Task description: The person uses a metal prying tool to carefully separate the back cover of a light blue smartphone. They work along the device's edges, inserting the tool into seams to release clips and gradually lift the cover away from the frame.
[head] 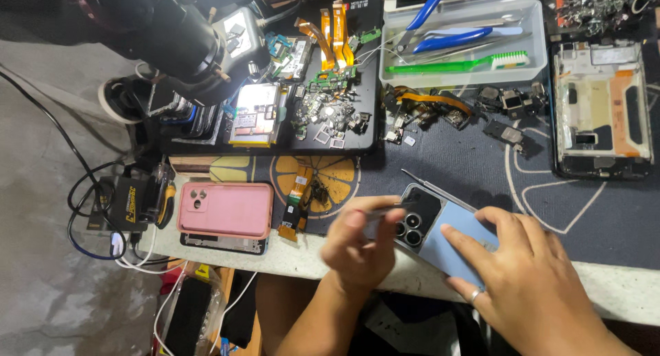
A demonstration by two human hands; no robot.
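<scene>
Cluttered repair tabletop (605,232) with a dark printed mat, seen from above.

Nearest, the right hand (529,273) lies flat and open on a light blue phone (447,235) at the tabletop's front edge, while the left hand (361,242) pinches slim tweezers (430,185) beside the phone's camera lenses. Left of them lies a pink-cased phone (225,209). Farther back sit loose flex cables (330,33), a clear tray (467,46) with a green brush (457,65), and a stripped phone frame (601,108).
</scene>
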